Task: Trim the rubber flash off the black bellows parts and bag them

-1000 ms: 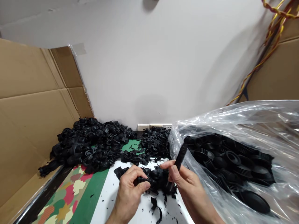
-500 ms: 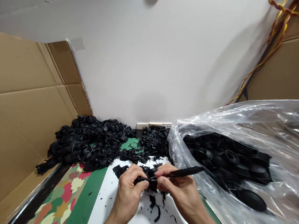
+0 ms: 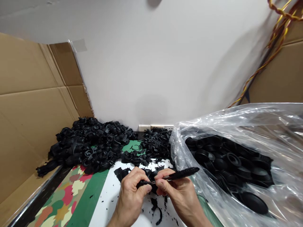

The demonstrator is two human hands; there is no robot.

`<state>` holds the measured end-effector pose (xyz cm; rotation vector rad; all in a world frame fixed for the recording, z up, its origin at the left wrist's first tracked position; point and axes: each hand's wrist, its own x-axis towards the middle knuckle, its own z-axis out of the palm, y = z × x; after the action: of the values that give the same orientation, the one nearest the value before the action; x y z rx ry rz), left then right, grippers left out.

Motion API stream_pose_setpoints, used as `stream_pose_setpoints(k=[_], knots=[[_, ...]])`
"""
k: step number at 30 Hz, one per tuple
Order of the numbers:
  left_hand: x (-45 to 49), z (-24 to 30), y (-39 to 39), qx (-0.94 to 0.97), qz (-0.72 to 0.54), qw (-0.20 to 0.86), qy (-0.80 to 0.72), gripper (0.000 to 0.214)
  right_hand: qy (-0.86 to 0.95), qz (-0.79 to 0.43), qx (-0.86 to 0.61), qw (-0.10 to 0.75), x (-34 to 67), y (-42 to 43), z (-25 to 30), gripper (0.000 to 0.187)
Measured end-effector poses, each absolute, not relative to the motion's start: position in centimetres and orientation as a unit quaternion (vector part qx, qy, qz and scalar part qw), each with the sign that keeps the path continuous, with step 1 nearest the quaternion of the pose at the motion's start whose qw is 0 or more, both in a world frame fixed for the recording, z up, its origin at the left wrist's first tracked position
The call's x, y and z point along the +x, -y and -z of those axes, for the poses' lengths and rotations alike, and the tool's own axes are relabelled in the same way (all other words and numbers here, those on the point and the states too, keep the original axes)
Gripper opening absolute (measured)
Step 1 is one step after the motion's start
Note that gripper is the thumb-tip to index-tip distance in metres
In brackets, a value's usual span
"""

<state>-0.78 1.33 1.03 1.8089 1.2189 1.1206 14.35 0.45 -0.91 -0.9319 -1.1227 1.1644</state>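
My left hand (image 3: 130, 197) is closed on a small black rubber part (image 3: 143, 183), pinched between thumb and fingers. My right hand (image 3: 178, 194) grips a slim craft knife (image 3: 184, 173) with a black handle, like a pen. Its thin metal tip points left and meets the part near my left thumb; the exact contact is too small to make out. Beneath and behind my hands lie more black rubber pieces (image 3: 123, 172), partly hidden by my fingers. Curled black trimmings (image 3: 156, 208) are scattered over the white sheet (image 3: 104, 201).
Ribbed black rubber parts form a heap (image 3: 94, 142) at the left, beside a cardboard wall (image 3: 35, 119). Black scraps (image 3: 157, 142) are piled at the back by a power strip (image 3: 144, 127). A clear plastic bag (image 3: 189, 126) with black bellows-like parts (image 3: 234, 160) lies right.
My right hand and the knife have shifted slightly left, closer to my left hand. My left hand keeps its pinch on the rubber part.
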Motion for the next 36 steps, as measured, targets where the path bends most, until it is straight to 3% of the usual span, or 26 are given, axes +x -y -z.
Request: stream_pose_setpoints(k=[4, 9, 11, 15, 20, 27, 36], knots=[[-0.7, -1.1, -1.1, 0.705, -0.427, 0.320, -0.467, 0.014, 0.520, -0.460, -0.415, 0.588, 14.0, -0.2, 1.0, 0.013], [-0.5, -1.0, -1.0, 0.708, -0.429, 0.345, -0.443, 0.014, 0.670, -0.151, -0.399, 0.608, 14.7, -0.6, 0.7, 0.013], [-0.6, -0.8, -1.2, 0.691, -0.444, 0.362, -0.441, 0.013, 0.652, -0.096, -0.421, 0.623, 15.4, -1.0, 0.7, 0.012], [-0.9, -0.5, -1.6, 0.657, -0.472, 0.390, -0.440, 0.011, 0.527, -0.253, -0.484, 0.651, 16.1, -1.5, 1.0, 0.017], [-1.0, -0.1, -2.0, 0.645, -0.493, 0.395, -0.431, 0.009, 0.454, -0.425, -0.441, 0.648, 15.6, -1.3, 1.1, 0.034], [-1.1, -0.2, -2.1, 0.656, -0.482, 0.385, -0.435, 0.007, 0.463, -0.503, -0.399, 0.611, 15.0, -0.7, 0.9, 0.029], [-1.1, -0.5, -1.9, 0.642, -0.494, 0.374, -0.451, 0.009, 0.448, -0.503, -0.413, 0.613, 14.7, -0.6, 0.9, 0.033]])
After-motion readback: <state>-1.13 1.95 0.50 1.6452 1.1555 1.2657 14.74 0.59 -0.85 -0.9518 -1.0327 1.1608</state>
